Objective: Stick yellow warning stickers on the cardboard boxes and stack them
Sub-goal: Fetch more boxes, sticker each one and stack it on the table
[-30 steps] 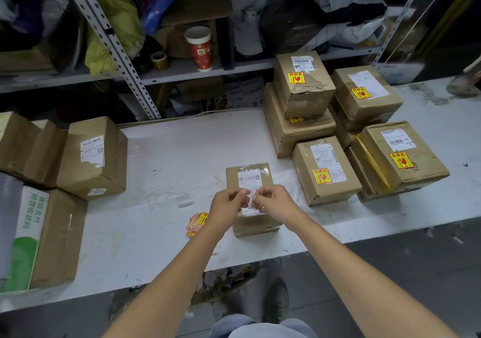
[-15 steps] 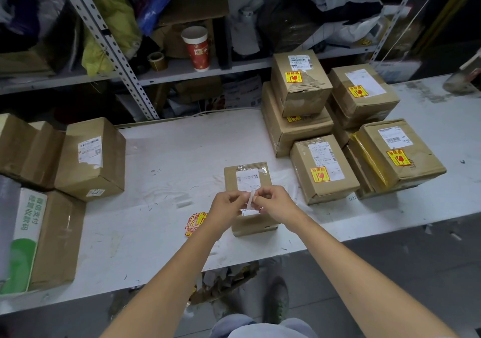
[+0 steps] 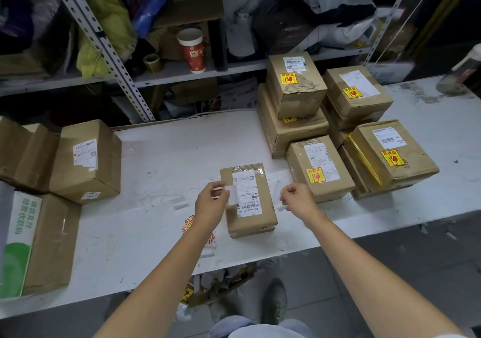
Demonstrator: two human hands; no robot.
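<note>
Hands work just above a small brown cardboard box (image 3: 260,219) that lies flat near the front edge of the white tabletop (image 3: 161,160), directly before the person, presumably so its top face is easy to reach. The left hand (image 3: 212,203) has its grip pinched on a pale paper strip (image 3: 230,188) at the box's left edge. The right hand (image 3: 298,199), off to the box's right, is curled, its grip seemingly closed on a small white scrap (image 3: 282,208), likely peeled backing. The box bears only a white shipping label (image 3: 246,194) and no yellow sticker yet. A loose pile of yellow-and-red stickers (image 3: 188,224) sits beside it, partly under the left forearm, handy for the next pick. Finished cardboard boxes with yellow stickers (image 3: 320,168) are stacked at the right, while unstickered brown boxes (image 3: 86,160) wait at the left, which keeps done and undone apart.
</note>
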